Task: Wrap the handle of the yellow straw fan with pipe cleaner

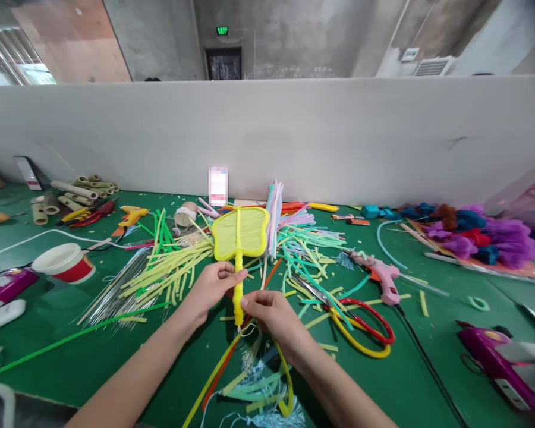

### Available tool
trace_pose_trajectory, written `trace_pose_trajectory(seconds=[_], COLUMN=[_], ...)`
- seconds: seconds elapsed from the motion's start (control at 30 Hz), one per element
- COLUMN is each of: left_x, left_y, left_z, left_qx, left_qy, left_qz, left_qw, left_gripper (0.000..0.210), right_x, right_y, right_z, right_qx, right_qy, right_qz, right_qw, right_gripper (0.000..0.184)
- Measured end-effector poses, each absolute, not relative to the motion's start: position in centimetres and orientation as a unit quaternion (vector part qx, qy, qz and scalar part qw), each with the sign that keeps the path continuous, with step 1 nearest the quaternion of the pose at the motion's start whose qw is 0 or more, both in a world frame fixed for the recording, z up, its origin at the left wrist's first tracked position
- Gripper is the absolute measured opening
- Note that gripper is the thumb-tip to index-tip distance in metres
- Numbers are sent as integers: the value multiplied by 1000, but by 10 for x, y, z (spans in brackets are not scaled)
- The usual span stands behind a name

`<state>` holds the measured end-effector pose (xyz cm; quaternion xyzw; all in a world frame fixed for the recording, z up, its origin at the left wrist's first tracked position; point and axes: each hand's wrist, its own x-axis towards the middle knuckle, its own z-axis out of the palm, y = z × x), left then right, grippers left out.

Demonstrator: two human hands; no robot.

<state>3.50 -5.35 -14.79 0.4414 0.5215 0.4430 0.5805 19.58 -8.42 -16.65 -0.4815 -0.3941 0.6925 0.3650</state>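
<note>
At left edge, purple device [15, 282]: outer end cut off by the frame; type hard to make out.
Cup [71, 264]: white and red; contents, and whether it stands or lies, cannot be told.
Wires [125, 291]: loose pile right of the cup, partly covered by pale-green strips [169, 270].
Left hand [216, 288]: thumb and fingers grasping the upper handle [238, 294] of the fan [239, 252]; some fingertips hidden.
Phone [218, 187]: upright behind the fan, before the partition [160, 137]; screen pixelated, unreadable.
Fan position: between both hands, over the middle of the green table [151, 345].
Fan direction: long axis nearly vertical in view; yellow head away from the person, handle toward the person.
Right hand [274, 315]: thumb and forefinger pinching the lower handle; remaining fingers curled, partly hidden.
Scissors [330, 306]: red and yellow grips toward lower right; blades partly covered by strips.
Glue gun [386, 279]: pink, nozzle toward the left; black cord [421, 351] cut off at the bottom edge.
Tufts [503, 241]: purple, blue and red, heaped, hiding much of the sheet beneath.
Second device [485, 356]: purple; right end cut off.
Bag [530, 199]: translucent pink, cut off at right; contents hard to make out.
</note>
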Motion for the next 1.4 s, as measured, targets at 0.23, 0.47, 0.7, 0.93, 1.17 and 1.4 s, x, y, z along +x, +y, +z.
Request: trace_pose_trajectory(seconds=[0.23, 0.47, 0.7, 0.93, 1.17, 1.4], left_x=[37, 36, 42, 71, 85, 77], left_y=[-50, -58, -65, -66, -48, -46], left_z=[-143, -122, -119, -88, -87, -89], left_qx=[420, 430, 439, 354, 212, 106], left_qy=[488, 379, 302, 344, 318, 259], left_qz=[466, 511, 495, 556, 511, 492], left_qw=[608, 641, 686, 669, 770, 824], left_gripper=[40, 28, 21, 21, 45, 40], right_x=[208, 214, 215, 215, 216, 214], right_y=[-84, -88, -94, -88, -88, -89], right_z=[-157, -140, -136, -132, -140, -152], right_qx=[-458, -401, -347, -413, -381, -253], right_qy=[-446, -445, -436, -529, -443, -344], right_qz=[660, 712, 742, 624, 720, 849], right_qw=[396, 366, 373, 401, 375, 311], right_gripper=[35, 35, 34, 37, 39, 37])
